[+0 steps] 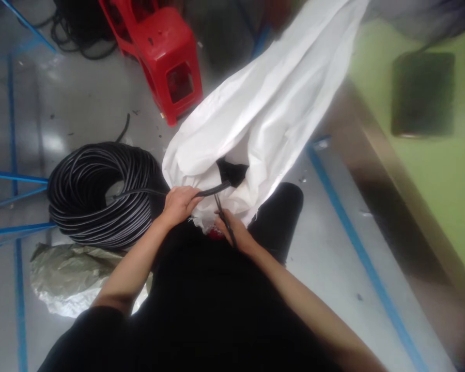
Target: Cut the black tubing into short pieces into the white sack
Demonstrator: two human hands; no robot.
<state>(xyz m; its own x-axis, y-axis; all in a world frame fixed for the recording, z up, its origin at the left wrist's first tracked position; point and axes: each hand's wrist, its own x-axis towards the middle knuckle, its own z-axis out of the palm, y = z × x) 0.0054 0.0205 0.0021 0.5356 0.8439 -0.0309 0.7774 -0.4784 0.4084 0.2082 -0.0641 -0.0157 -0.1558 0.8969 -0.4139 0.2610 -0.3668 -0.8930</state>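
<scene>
My left hand (179, 203) is closed around a black cable (213, 190) that runs from a large black coil (101, 194) on the floor to the mouth of a white woven sack (271, 103). My right hand (234, 231) grips a dark thin tool, likely scissors (225, 219), with red handles partly hidden under the hand, its tip close to the cable. The sack hangs open over my lap, with dark pieces visible inside its mouth.
A red plastic stool (166, 57) stands behind the sack. A crumpled grey-green bag (67, 276) lies by the coil. Blue tape lines (356, 243) mark the grey floor. On the right is a metal-edged green table (430, 170) with a dark pad (422, 93).
</scene>
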